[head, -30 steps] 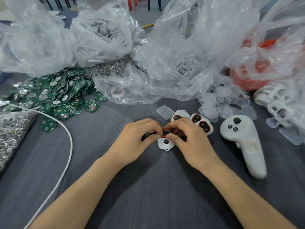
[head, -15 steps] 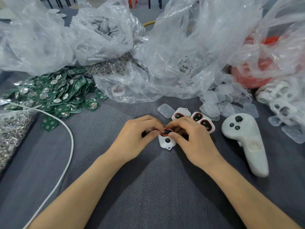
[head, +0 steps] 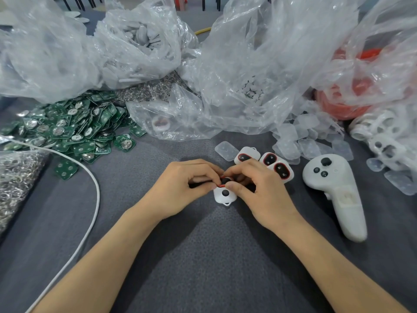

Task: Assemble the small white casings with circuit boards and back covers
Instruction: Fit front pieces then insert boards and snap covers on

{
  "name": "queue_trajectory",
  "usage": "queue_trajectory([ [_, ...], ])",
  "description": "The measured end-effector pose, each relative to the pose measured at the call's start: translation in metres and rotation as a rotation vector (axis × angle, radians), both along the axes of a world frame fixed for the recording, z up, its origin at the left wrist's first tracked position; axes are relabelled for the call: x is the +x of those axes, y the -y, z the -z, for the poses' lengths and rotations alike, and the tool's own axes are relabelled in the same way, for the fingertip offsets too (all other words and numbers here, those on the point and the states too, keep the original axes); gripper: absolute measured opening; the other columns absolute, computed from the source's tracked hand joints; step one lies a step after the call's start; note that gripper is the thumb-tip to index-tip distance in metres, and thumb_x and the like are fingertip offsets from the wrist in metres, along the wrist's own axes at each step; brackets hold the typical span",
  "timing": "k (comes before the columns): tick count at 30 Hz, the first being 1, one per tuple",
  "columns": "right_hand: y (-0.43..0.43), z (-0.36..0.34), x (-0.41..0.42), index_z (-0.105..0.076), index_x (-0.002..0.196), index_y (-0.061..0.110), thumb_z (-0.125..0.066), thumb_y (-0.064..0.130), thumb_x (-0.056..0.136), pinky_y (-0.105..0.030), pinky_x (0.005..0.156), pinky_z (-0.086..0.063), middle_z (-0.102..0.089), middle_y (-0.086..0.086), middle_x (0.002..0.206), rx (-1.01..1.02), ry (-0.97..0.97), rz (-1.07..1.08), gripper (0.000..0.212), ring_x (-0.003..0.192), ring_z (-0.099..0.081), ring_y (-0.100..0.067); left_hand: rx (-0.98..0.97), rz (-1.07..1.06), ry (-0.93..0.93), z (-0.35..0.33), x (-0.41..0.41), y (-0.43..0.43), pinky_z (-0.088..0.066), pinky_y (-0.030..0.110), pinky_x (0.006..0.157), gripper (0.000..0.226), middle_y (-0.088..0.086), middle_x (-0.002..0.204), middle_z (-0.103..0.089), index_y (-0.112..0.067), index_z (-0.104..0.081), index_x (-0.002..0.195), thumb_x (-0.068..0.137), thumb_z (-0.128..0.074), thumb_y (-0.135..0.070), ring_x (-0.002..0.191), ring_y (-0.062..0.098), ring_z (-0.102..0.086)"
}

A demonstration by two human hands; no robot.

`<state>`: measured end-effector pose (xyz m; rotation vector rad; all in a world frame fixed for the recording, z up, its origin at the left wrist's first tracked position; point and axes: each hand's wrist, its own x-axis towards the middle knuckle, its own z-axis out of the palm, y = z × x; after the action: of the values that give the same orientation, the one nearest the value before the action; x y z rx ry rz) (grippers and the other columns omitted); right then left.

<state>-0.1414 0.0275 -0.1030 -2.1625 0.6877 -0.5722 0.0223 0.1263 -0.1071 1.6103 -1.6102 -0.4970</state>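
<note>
White casing (head: 224, 195) w/ black button & red rim, green boards (head: 74, 129) w/ silver discs, dark grey cloth (head: 203, 256), white cable (head: 98, 190), white controller (head: 334, 190) w/ black buttons, clear bags (head: 270, 53).

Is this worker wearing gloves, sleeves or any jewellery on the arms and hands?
No. The left hand and right hand are bare: no gloves, rings or watch. The left forearm and right forearm are uncovered, with no sleeve in view.

Open grey cloth (head: 203, 256) between the forearms — white cable (head: 96, 188) left, white controller (head: 338, 195) right, plastic bags (head: 248, 64) behind.
</note>
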Motion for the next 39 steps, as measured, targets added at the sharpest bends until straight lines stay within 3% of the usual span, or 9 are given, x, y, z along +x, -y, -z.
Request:
queue_trajectory([
  [8, -0.001, -0.002, 0.002, -0.069, 0.099, 0.014, -0.070, 0.008, 0.083, -0.009, 0.076, -0.043, -0.060, 0.003, 0.097, 0.041, -0.028, 0.013, 0.017, 0.084, -0.058, -0.005, -0.008, 0.007, 0.048, -0.001, -0.002, 0.000, -0.049, 0.018, 0.086, 0.009, -0.002, 0.103, -0.069, -0.008, -0.072, 0.085, 0.084, -0.068, 0.000, 0.097, 0.005, -0.065],
  [15, 0.004, -0.005, 0.002, -0.073, 0.090, 0.009, -0.073, 0.004, 0.079, -0.014, 0.073, -0.050, -0.069, -0.001, 0.089, 0.228, -0.012, 0.043, 0.012, 0.078, -0.065, -0.011, 0.008, 0.021, 0.086, -0.003, -0.003, 0.001, -0.049, 0.026, 0.086, 0.009, -0.001, 0.105, -0.066, -0.007, -0.069, 0.086, 0.086, -0.066, 0.001, 0.097, 0.007, -0.063],
  [20, 0.010, -0.009, 0.006, -0.074, 0.085, 0.015, -0.076, 0.008, 0.077, -0.016, 0.071, -0.049, -0.070, 0.005, 0.077, 0.220, -0.119, 0.046, 0.011, 0.070, -0.063, -0.004, 0.015, 0.015, 0.086, -0.004, -0.004, 0.000, -0.050, 0.029, 0.085, 0.012, -0.002, 0.107, -0.066, -0.008, -0.071, 0.088, 0.085, -0.066, 0.002, 0.097, 0.008, -0.063],
  [23, 0.015, -0.016, 0.012, -0.073, 0.080, 0.016, -0.079, 0.009, 0.073, -0.007, 0.058, -0.040, -0.060, 0.012, 0.062, 0.161, -0.214, 0.004, 0.011, 0.056, -0.053, 0.007, 0.023, 0.011, 0.079, -0.004, -0.006, 0.000, -0.050, 0.031, 0.083, 0.012, -0.002, 0.107, -0.066, -0.009, -0.074, 0.090, 0.085, -0.067, 0.000, 0.096, 0.009, -0.063],
  [27, 0.020, -0.022, 0.014, -0.074, 0.078, 0.015, -0.080, 0.008, 0.071, -0.004, 0.055, -0.036, -0.060, 0.014, 0.060, 0.162, -0.241, -0.031, 0.011, 0.053, -0.052, 0.010, 0.020, -0.007, 0.078, -0.002, -0.007, -0.001, -0.049, 0.027, 0.082, 0.008, -0.002, 0.106, -0.066, -0.008, -0.073, 0.087, 0.086, -0.068, -0.002, 0.093, 0.006, -0.062],
  [32, 0.005, -0.011, 0.005, -0.076, 0.088, 0.016, -0.076, 0.011, 0.077, -0.006, 0.068, -0.041, -0.067, 0.010, 0.081, 0.054, -0.154, 0.053, 0.011, 0.069, -0.057, 0.002, -0.008, -0.021, 0.068, -0.002, -0.010, -0.001, -0.048, 0.021, 0.084, 0.008, -0.001, 0.104, -0.066, -0.007, -0.072, 0.086, 0.085, -0.068, -0.002, 0.095, 0.005, -0.062],
  [36, -0.009, -0.002, 0.001, -0.074, 0.104, 0.011, -0.071, 0.008, 0.083, 0.002, 0.085, -0.029, -0.067, 0.003, 0.106, -0.117, -0.090, 0.080, 0.021, 0.097, -0.056, -0.010, 0.025, -0.068, 0.006, -0.001, -0.007, -0.002, -0.049, 0.016, 0.086, 0.010, 0.002, 0.103, -0.068, -0.005, -0.068, 0.094, 0.084, -0.070, -0.003, 0.097, 0.005, -0.064],
  [39, -0.017, 0.004, -0.004, -0.070, 0.112, 0.011, -0.067, 0.009, 0.086, -0.009, 0.091, -0.029, -0.067, -0.004, 0.115, -0.207, -0.077, 0.093, 0.026, 0.108, -0.055, -0.022, -0.012, -0.039, 0.101, 0.000, -0.007, -0.002, -0.045, 0.012, 0.087, 0.009, -0.001, 0.107, -0.067, -0.008, -0.073, 0.092, 0.085, -0.070, -0.004, 0.099, 0.003, -0.062],
])
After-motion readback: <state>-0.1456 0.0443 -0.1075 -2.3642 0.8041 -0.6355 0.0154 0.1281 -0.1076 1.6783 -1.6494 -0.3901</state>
